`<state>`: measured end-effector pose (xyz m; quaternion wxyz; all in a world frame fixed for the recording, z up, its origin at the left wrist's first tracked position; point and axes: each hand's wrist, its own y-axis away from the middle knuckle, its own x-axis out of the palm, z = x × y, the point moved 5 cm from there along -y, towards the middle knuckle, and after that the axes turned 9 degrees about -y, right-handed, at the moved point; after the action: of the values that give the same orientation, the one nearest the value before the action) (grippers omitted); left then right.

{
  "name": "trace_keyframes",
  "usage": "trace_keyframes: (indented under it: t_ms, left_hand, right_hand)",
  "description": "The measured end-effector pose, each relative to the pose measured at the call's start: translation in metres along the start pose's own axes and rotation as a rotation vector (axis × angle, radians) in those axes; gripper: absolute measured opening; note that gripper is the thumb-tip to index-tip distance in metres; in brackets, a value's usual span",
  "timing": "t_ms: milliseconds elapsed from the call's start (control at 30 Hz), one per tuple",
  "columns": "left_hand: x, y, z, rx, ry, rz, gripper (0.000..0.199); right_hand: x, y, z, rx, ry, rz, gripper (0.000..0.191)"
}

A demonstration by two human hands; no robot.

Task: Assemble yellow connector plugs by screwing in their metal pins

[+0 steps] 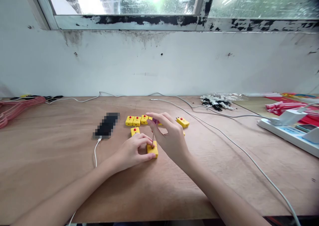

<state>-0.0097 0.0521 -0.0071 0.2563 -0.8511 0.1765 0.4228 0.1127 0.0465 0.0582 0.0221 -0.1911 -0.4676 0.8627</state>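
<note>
My left hand (133, 151) pinches a yellow block (152, 152) against the wooden table, thumb at its near edge and fingers at its far side. Above it, my right hand (170, 133) grips the purple handle of a screwdriver (153, 140) between thumb and fingers. The shaft points down, its tip at a small hole in the block's top. Beyond my hands, several yellow blocks with red buttons stand in a row (136, 121), partly hidden by my right hand. One more block (135, 131) is just behind my left hand, and another (182, 122) lies to the right.
A dark pixelated phone-like object (106, 125) with a white cable lies left on the table (62, 153). White cables cross the right side to a power strip (289, 133). Black and white small parts (218, 102) lie at the back; pink strands (22, 106) are at far left.
</note>
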Motion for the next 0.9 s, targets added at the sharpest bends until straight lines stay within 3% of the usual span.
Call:
trace_keyframes:
  t_ms: [133, 300, 467, 667, 800, 900]
  left_hand:
    - [0.0034, 0.0011, 0.0036, -0.013, -0.028, -0.019, 0.023]
    - [0.0039, 0.0016, 0.0050, -0.030, -0.049, 0.021, 0.032]
    - [0.0041, 0.0001, 0.0042, 0.004, -0.034, 0.032, 0.027]
    - [0.0037, -0.0010, 0.0046, -0.027, -0.014, 0.074, 0.028]
    - [0.0036, -0.0011, 0.0050, -0.023, -0.002, 0.074, 0.029]
    - [0.0036, -0.0014, 0.0048, -0.015, -0.018, 0.069, 0.028]
  right_hand:
    - [-0.0008, 0.0016, -0.0002, -0.050, 0.131, -0.043, 0.020]
    - [0.0022, -0.0019, -0.0047, 0.048, -0.147, 0.137, 0.028]
    - [-0.0041, -0.0012, -0.0014, -0.012, 0.068, -0.025, 0.016]
    - [0.0042, -0.0012, -0.0036, 0.069, -0.156, 0.162, 0.029]
    - [-0.0038, -0.0009, -0.0073, 0.031, 0.082, 0.022, 0.021]
    - [-0.0037, -0.0009, -0.0053, -0.001, 0.115, 0.040, 0.022]
